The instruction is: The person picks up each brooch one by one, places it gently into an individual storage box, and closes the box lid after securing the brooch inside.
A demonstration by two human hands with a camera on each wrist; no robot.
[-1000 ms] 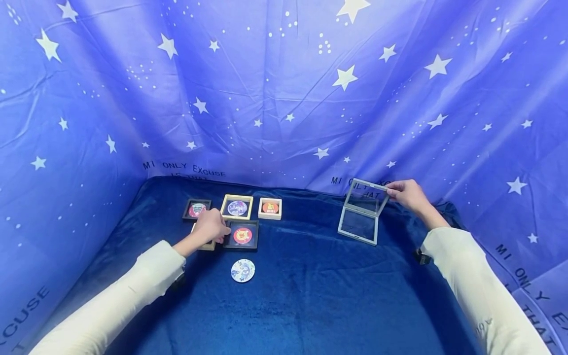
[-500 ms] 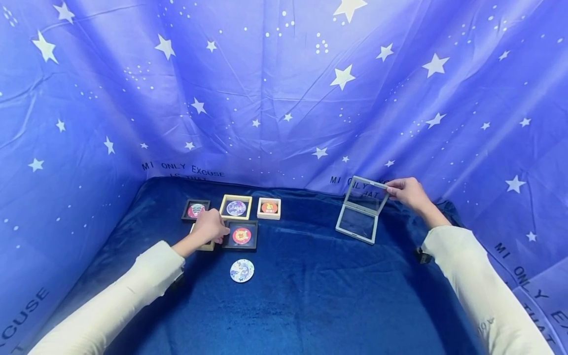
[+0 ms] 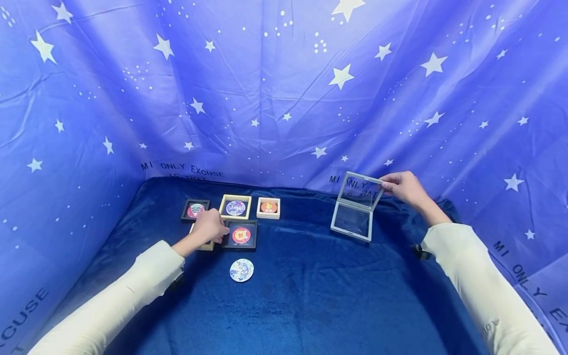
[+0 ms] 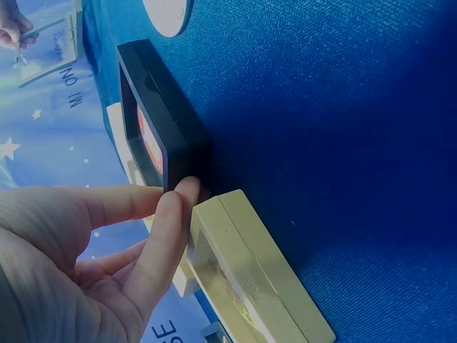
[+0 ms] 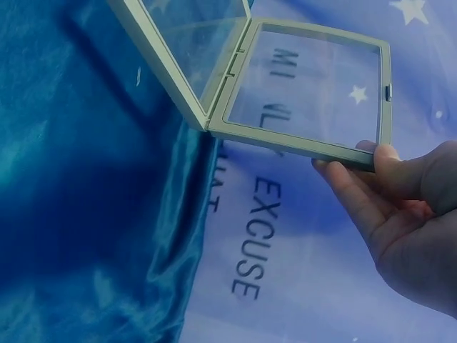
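On the right, my right hand (image 3: 405,188) pinches a corner of a hinged grey display frame (image 5: 314,146) with clear windows. The frame stands unfolded, its upper half raised against the curtain and no disc inside. At left, my left hand (image 3: 205,228) has thumb and fingertips at the near corner of a black display frame (image 4: 168,107), pinching it. That frame holds a red and yellow disc (image 3: 241,235). Right beside the fingers lies a cream display frame (image 4: 250,271) marked PUSH, partly hidden by the hand in the head view. A loose blue and white round disc (image 3: 241,270) lies in front.
Behind the left hand sit a smaller black frame (image 3: 185,211), a cream frame (image 3: 249,207) with a purple disc and a small pale frame (image 3: 268,215) with an orange disc. Dark blue cloth (image 3: 293,301) covers the table, and a starry curtain (image 3: 275,88) rises behind.
My right hand has moved slightly left and up with the grey frame, which has shifted left too. The left hand stays at the black frame, and the disc has not moved on the cloth.
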